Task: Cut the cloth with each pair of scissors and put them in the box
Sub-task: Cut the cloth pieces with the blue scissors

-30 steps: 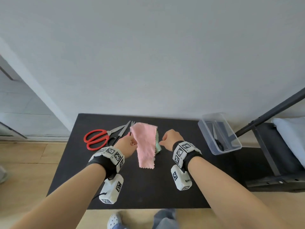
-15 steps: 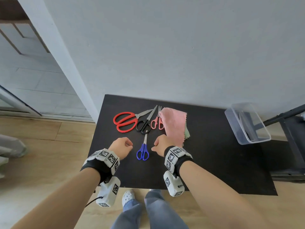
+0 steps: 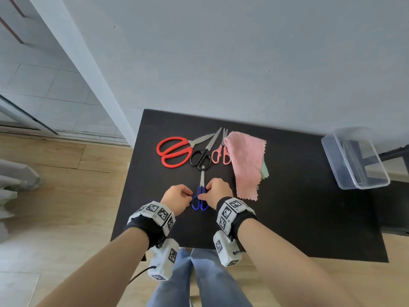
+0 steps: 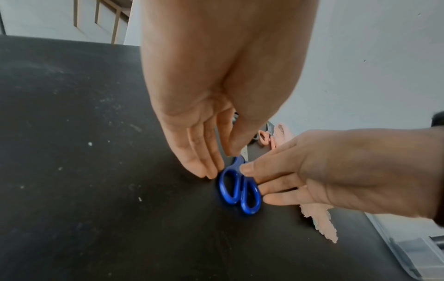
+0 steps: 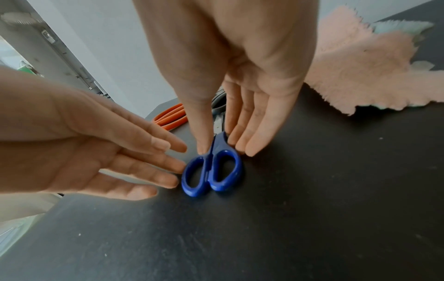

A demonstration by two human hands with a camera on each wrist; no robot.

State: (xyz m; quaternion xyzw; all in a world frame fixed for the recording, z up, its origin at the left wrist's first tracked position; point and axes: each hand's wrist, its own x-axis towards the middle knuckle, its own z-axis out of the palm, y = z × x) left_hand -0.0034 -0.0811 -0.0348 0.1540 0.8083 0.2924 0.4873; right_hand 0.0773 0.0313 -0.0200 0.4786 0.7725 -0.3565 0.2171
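Both hands, our left hand (image 3: 177,199) and right hand (image 3: 218,191), flank the blue scissors (image 3: 200,199) at lower centre, fingers straight, touching its handles. We judge they could skid across the slick worktop (image 3: 287,218) if nudged.

Both bare forearms reach forward side by side, each wrist strapped with a marker-covered band, the left hand (image 3: 177,198) and right hand (image 3: 218,191) close together with fingers extended downward, fingertips nearly meeting.
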